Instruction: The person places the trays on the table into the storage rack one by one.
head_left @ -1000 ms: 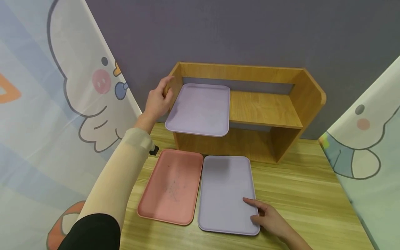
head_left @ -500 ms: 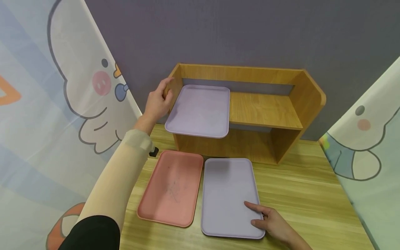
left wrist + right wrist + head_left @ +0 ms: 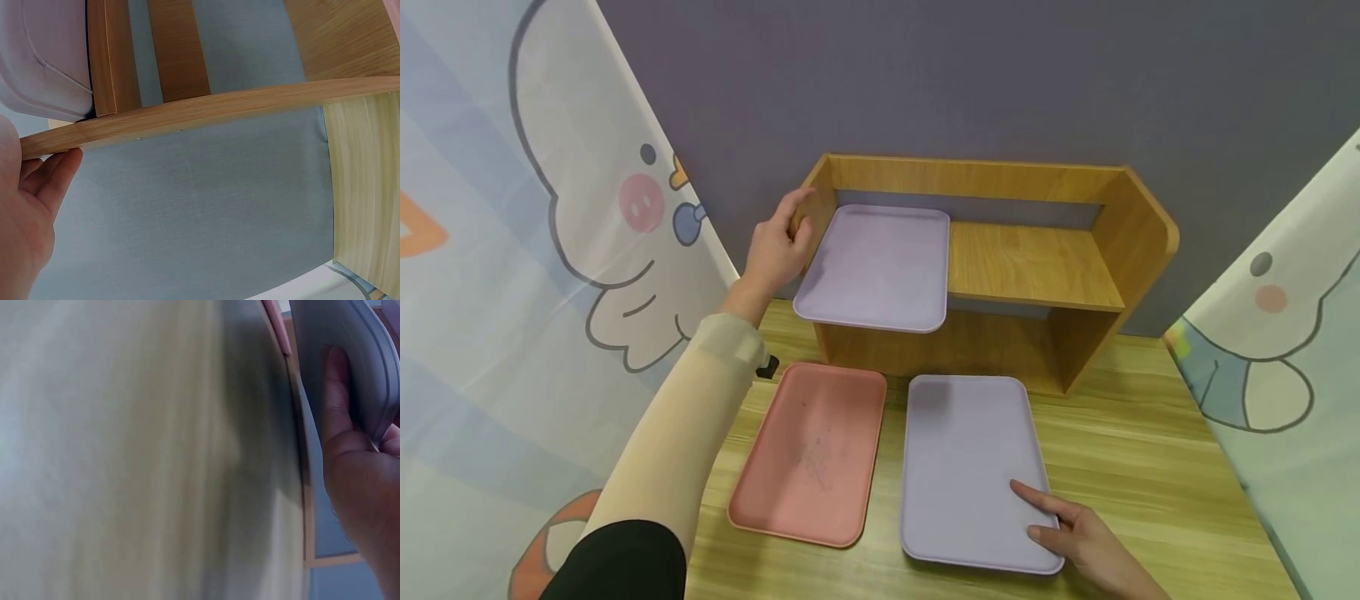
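My left hand (image 3: 777,246) grips the left side panel (image 3: 206,112) of the wooden shelf (image 3: 1030,258), its fingertips against the panel's edge in the left wrist view. A lilac tray (image 3: 880,271) rests on the upper board, sticking out past its front. Low on the right, my right hand (image 3: 1086,537) grips the right edge of a second lilac tray (image 3: 970,458). Two digits lie over that tray's top. In the right wrist view, a finger of the hand (image 3: 362,481) runs along the tray's underside (image 3: 312,344), which stands off the tabletop.
A pink tray (image 3: 812,450) with dark scuffs lies on the wood-grain table (image 3: 1165,475), left of the held tray. The shelf's lower compartment (image 3: 992,342) is behind. A grey wall (image 3: 970,75) and printed curtains (image 3: 617,317) enclose the table.
My right hand has drawn the lower lilac tray to the right, widening the gap from the pink tray. My left hand keeps its place on the shelf panel.
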`<state>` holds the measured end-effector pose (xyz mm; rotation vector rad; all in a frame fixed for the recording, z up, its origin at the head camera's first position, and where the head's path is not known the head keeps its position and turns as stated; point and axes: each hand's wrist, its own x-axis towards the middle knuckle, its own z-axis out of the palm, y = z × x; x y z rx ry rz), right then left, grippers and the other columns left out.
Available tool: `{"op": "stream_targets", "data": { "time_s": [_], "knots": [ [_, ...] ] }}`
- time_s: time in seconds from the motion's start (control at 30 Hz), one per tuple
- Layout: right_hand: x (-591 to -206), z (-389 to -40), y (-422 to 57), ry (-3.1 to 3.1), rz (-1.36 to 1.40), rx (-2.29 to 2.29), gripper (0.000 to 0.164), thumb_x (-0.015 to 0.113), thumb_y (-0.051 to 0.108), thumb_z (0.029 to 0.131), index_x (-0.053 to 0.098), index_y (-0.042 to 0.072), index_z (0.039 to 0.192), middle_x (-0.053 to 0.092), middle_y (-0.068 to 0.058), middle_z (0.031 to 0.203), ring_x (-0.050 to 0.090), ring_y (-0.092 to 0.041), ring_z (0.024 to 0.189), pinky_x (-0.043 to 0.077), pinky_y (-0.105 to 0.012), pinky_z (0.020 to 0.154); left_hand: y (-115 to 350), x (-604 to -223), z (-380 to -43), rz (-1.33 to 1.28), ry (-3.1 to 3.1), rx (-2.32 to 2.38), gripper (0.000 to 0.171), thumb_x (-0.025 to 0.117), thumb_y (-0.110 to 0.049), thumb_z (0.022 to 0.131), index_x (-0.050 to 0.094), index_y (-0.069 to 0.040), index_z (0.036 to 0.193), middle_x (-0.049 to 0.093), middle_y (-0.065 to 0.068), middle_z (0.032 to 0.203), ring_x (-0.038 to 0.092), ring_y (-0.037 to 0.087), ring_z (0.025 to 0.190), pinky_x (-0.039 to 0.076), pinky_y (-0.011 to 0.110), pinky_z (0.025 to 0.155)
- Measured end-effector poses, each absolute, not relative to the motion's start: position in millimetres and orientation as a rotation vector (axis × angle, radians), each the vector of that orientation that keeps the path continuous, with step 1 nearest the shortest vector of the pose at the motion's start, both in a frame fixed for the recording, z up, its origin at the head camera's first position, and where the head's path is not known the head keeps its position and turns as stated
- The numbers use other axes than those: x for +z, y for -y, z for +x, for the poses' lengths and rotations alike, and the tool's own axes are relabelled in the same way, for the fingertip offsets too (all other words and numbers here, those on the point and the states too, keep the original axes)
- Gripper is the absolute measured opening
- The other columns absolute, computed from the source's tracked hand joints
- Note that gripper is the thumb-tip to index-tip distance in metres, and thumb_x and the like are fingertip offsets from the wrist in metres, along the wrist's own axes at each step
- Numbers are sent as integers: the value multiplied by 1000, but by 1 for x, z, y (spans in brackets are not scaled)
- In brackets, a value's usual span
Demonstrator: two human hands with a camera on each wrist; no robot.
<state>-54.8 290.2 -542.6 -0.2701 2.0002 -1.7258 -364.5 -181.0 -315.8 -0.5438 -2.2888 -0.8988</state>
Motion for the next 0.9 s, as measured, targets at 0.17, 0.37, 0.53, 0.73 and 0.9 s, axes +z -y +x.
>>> {"op": "stream_targets", "data": {
  "time_s": [0.17,0.37,0.53,0.73,0.9],
  "knots": [
    [-534,-53,-300,-2002,-281,-1729,62,58,13,113,35,-4,168,43,46,153,45,18,122,50,-13,97,181,-315,-363,-549,2283,-890,46,55,-15,109,58,-16,154,36,-1,63,37,22,54,34,39,55],
    [-521,-48,-305,-2090,-216,-1712,60,62,14,111,42,2,167,46,40,156,42,26,126,46,-9,100,181,-316,-365,-531,2300,-891,46,55,-17,109,58,-18,155,37,0,64,38,24,57,35,40,57],
    [-504,-44,-308,-2163,-89,-1650,59,65,20,110,49,14,167,45,39,158,32,29,135,44,-9,102,181,-317,-366,-528,2295,-889,46,55,-17,109,58,-19,155,36,0,64,39,25,58,35,41,58],
    [-489,-40,-316,-2090,-82,-1676,60,59,18,113,41,13,170,47,41,154,36,27,130,48,-13,100,181,-316,-365,-546,2292,-885,47,55,-16,109,57,-18,155,36,0,63,37,23,55,35,40,56],
    [-479,-35,-320,-2056,-59,-1722,60,57,15,114,40,14,171,46,41,155,36,28,130,50,-15,100,182,-316,-365,-558,2282,-890,47,55,-15,108,58,-17,155,36,-1,62,37,23,54,35,40,55]
  ]
}}
